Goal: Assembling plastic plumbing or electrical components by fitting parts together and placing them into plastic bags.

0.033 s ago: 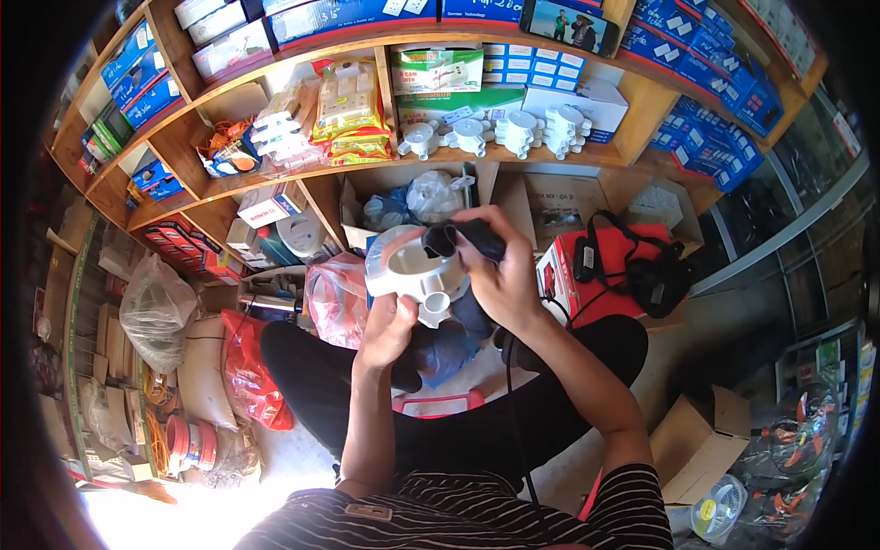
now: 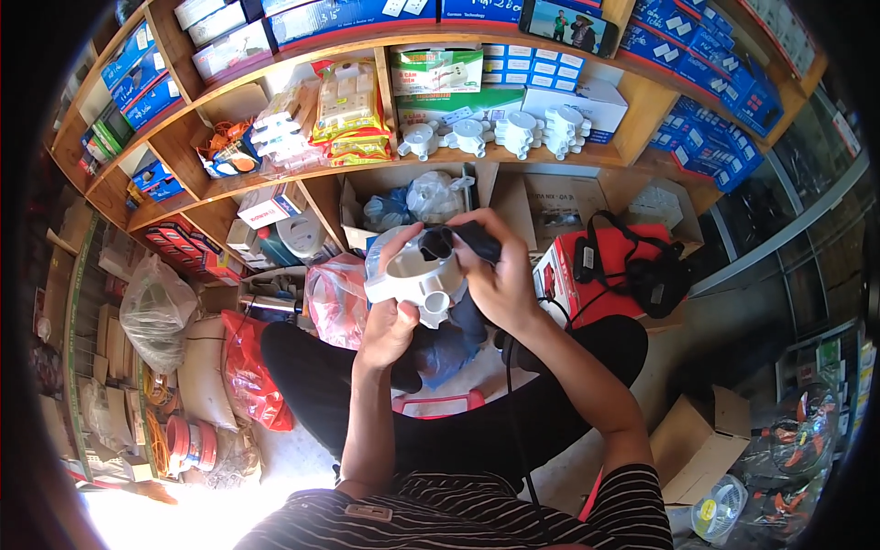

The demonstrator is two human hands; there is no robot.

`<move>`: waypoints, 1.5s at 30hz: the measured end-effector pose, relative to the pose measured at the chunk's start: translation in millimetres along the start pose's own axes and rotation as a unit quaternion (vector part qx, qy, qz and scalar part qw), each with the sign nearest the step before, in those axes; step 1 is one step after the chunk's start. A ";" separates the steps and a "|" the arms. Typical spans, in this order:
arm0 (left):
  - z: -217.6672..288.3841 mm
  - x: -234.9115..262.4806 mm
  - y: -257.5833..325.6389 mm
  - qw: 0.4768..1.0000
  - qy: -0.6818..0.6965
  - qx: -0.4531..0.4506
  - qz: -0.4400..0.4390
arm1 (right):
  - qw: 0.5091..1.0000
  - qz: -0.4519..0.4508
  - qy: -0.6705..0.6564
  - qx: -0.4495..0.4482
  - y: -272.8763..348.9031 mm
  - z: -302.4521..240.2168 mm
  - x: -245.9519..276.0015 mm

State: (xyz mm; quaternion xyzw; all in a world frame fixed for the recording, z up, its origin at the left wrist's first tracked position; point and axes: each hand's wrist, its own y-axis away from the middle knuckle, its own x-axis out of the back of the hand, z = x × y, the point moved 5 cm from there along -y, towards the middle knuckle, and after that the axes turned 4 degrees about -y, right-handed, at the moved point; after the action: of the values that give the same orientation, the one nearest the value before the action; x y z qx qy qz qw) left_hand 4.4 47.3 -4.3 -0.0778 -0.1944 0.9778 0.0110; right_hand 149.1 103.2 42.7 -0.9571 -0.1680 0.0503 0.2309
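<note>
Over my lap, my left hand [image 2: 390, 330] is closed around a round white plastic junction box [image 2: 403, 290] with short pipe sockets on its side. The thumb lies along the near side, and fingers reach round the far left. My right hand [image 2: 500, 275] grips a black handheld tool [image 2: 477, 242] whose kind I cannot make out. Its rounded dark end meets the box's upper right rim. My right fingers hide part of both things. Similar white junction boxes [image 2: 521, 134] stand in a row on the shelf ahead.
A wooden shelf [image 2: 302, 176] with boxes and bagged goods spans the front. A red box [image 2: 642, 261] bearing a black strap and cord stands right. Red bags [image 2: 249, 376] lie left; an open carton [image 2: 701, 445] is at lower right. A black cable [image 2: 521, 431] hangs over my lap.
The white junction box has tilted slightly in my left hand, and my right hand with the black tool has shifted a little. The surroundings look the same.
</note>
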 end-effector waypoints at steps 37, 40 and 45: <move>-32.9 8.7 12.3 0.971 0.198 0.106 0.078 | 0.884 -0.086 0.294 0.354 5.9 -41.8 -11.8; -28.6 27.3 4.8 0.961 0.187 0.160 0.123 | 0.929 -0.045 0.227 0.288 5.5 -39.4 -6.8; -12.4 15.3 -2.6 0.911 0.314 0.132 0.233 | 0.951 0.017 0.188 0.244 4.8 -35.4 -14.7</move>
State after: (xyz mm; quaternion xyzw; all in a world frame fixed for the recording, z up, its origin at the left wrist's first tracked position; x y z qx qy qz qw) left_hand -8.7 55.1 -16.9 -0.4220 -0.0266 0.8943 -0.1462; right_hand 142.9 79.0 72.3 -0.8661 -0.0881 -0.0871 0.4842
